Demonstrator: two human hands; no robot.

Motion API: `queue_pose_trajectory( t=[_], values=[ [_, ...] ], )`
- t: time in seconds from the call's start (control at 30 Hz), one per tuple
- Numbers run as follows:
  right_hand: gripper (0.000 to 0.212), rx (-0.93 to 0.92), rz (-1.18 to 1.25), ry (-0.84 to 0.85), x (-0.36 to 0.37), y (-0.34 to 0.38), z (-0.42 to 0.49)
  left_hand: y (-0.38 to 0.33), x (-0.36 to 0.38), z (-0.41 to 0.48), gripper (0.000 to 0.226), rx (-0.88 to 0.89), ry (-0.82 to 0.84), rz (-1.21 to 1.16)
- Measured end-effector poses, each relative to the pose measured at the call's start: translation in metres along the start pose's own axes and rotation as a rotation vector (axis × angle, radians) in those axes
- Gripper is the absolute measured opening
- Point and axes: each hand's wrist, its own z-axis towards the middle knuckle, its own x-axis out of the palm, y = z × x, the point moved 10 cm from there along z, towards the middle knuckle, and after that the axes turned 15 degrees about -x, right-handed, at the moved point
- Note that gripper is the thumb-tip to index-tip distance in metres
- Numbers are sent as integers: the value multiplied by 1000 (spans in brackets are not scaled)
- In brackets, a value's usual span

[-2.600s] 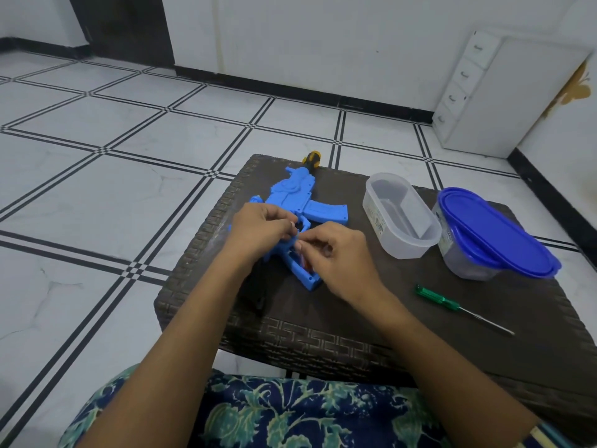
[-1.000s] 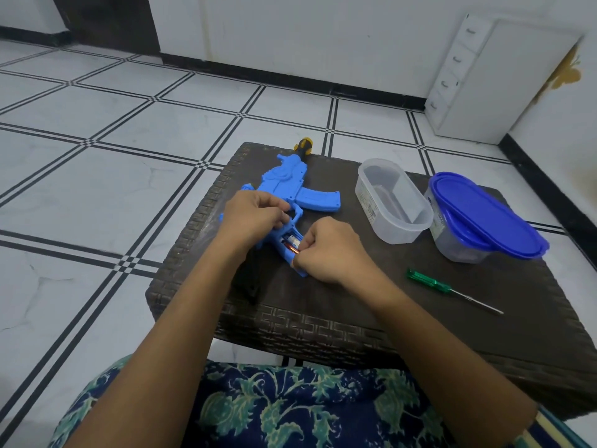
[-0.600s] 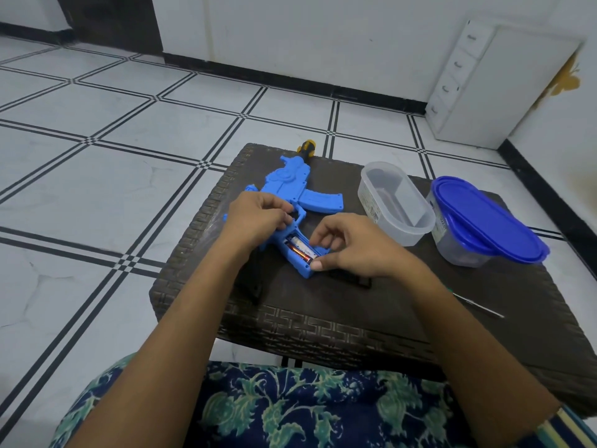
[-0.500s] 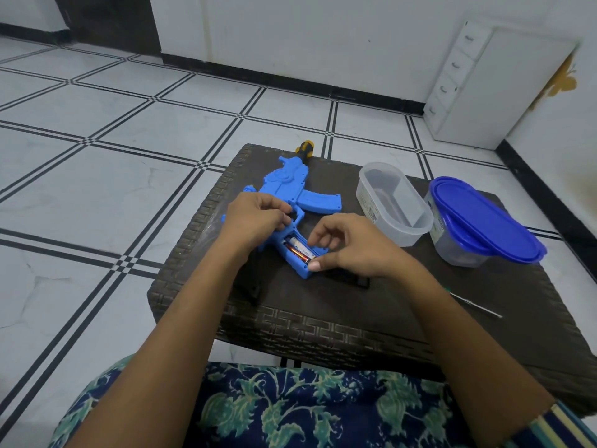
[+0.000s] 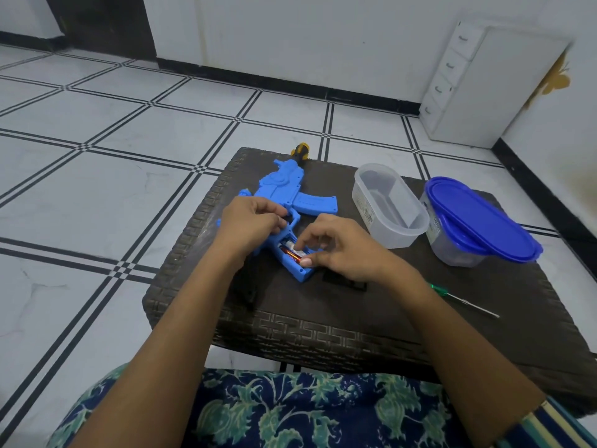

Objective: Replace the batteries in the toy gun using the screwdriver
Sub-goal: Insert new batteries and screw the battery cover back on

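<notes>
Toy gun (image 5: 284, 192) flat on the wicker table (image 5: 323, 331), battery compartment (image 5: 301, 273) open.
Left hand (image 5: 248, 224) grips its body; right hand (image 5: 342, 253) pinches a battery (image 5: 290, 252) in the compartment; screwdriver (image 5: 462, 300) lies by the right forearm.

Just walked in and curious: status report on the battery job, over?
Left hand grips toy gun. Right hand pinches battery in open grip compartment. Screwdriver idle on table, nothing in the way.
</notes>
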Motion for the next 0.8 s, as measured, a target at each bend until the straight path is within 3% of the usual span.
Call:
queue_pose_trajectory(
  t=[0.2, 0.33, 0.47, 0.57, 0.63, 0.8],
  values=[
    [11, -77, 19, -74, 1, 12, 1, 2, 1, 2, 22, 1, 1, -9],
    [12, -8, 93, -118, 7, 12, 2, 2, 1, 2, 22, 2, 1, 4],
    [21, 101, 44, -243, 4, 9, 3, 1, 0, 1, 22, 3, -1, -5],
    [16, 184, -27, -250, -4, 5, 1, -1, 1, -1, 22, 10, 2, -16],
    [18, 250, 92, -313, -17, 1, -6, -1, 1, -1, 23, 9, 6, -25],
    [16, 422, 696, -523, -28, -20, -26, 1, 1, 1, 24, -7, 8, -28]
  ],
)
